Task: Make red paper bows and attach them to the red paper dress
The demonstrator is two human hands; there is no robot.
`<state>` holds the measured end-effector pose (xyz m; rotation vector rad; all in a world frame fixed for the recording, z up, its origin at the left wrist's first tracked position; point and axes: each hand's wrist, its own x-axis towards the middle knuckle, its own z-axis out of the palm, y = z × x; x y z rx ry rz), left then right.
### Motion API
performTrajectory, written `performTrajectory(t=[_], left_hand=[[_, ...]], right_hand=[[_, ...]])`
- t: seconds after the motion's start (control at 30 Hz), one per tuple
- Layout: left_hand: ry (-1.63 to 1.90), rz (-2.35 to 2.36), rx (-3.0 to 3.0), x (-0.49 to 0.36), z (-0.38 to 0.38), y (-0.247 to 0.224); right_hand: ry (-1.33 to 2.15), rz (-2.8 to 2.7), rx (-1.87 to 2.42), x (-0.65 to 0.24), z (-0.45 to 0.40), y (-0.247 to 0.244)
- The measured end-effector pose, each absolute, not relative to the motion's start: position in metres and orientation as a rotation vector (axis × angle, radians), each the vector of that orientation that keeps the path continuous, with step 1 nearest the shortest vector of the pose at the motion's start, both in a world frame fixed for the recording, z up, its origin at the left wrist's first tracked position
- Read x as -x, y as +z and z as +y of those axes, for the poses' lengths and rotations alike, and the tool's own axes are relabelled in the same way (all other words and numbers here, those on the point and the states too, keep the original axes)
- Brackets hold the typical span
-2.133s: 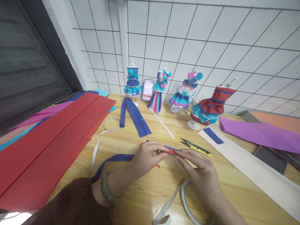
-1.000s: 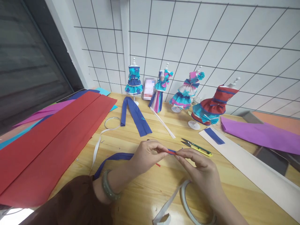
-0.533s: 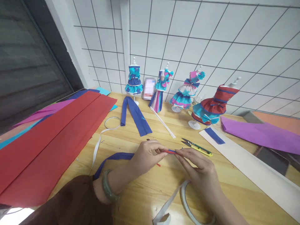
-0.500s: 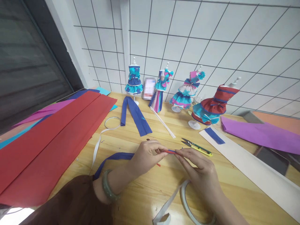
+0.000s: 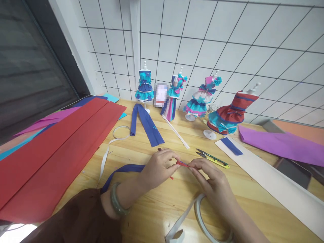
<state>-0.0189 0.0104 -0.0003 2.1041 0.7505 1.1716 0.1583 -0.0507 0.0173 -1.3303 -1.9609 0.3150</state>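
Observation:
Between my two hands is a small folded strip of red and blue paper point(image 5: 182, 164), held just above the wooden table. My left hand point(image 5: 158, 168) pinches its left end between thumb and fingers. The fingers of my right hand point(image 5: 211, 175) are closed on the other end. A blue paper strip point(image 5: 124, 168) runs behind my left wrist, partly hidden. Beyond my right hand lie yellow-handled thread snips point(image 5: 214, 159). A roll of white tape point(image 5: 199, 216) lies under my right forearm, its loose end curling to the left.
Several small dress forms in paper dresses, one in a red dress point(image 5: 235, 108), stand along the tiled wall beside a blurred phone point(image 5: 161, 95). Red paper point(image 5: 63, 145) covers the left side. White paper point(image 5: 273, 189) and purple paper point(image 5: 280, 143) lie right. A folded blue strip point(image 5: 149, 126) lies mid-table.
The strip has turned slightly between my fingers, showing more of its red side. My left thumb and fingers have shifted a little on it.

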Motion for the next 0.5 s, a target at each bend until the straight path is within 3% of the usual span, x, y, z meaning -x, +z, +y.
performTrajectory(t=[0.5], left_hand=[[1.061,0.713,-2.319,0.0194,0.0091,0.0001]], right_hand=[[0.333,-1.989,1.291,-0.1586,-0.0515,0.0142]])
